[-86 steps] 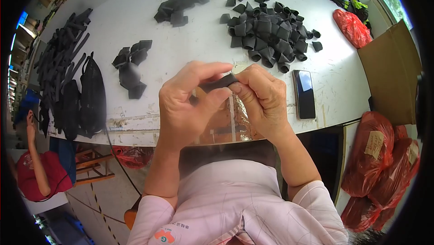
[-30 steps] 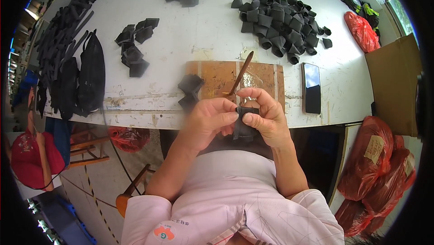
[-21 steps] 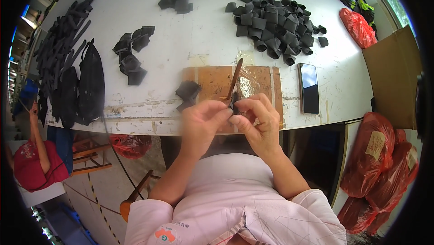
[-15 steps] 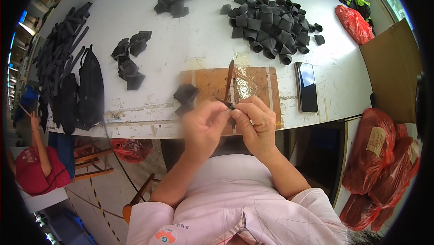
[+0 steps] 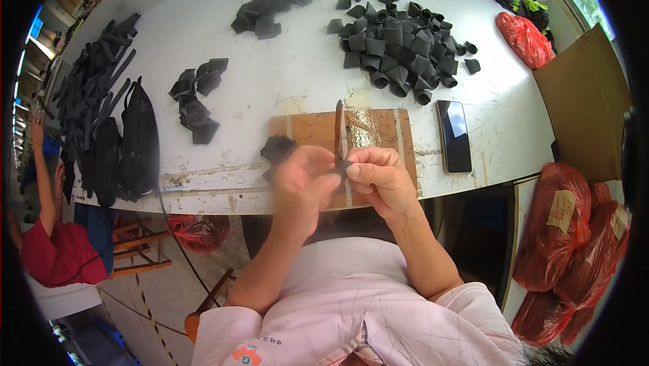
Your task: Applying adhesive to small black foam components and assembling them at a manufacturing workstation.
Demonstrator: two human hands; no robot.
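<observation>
Over the front of a brown board [image 5: 389, 129], my right hand [image 5: 382, 180] pinches a small black fabric piece [image 5: 343, 165] between thumb and fingers. My left hand [image 5: 303, 180] is right beside that piece, fingers curled toward it; motion smears them, so its grip is unclear. Just beyond my fingertips a slim brown pointed stick [image 5: 339, 126] rises from the board, its lower end hidden by my hands. A few flat black pieces [image 5: 277, 146] lie at the board's left edge, partly behind my left hand.
Folded black pieces form a large heap [image 5: 399, 45]; flat ones lie in smaller piles [image 5: 199, 95]. Black strips [image 5: 94, 75] and black bags [image 5: 140, 139] line the left side. A phone [image 5: 453, 136] lies right of the board. Red bags [image 5: 554, 224] stand at right; another person [image 5: 64, 248] is at far left.
My left hand has shifted slightly and blurred, while my right hand keeps its pinch on the black fabric piece. The view has tilted a little. At far left, the other person's arm has risen.
</observation>
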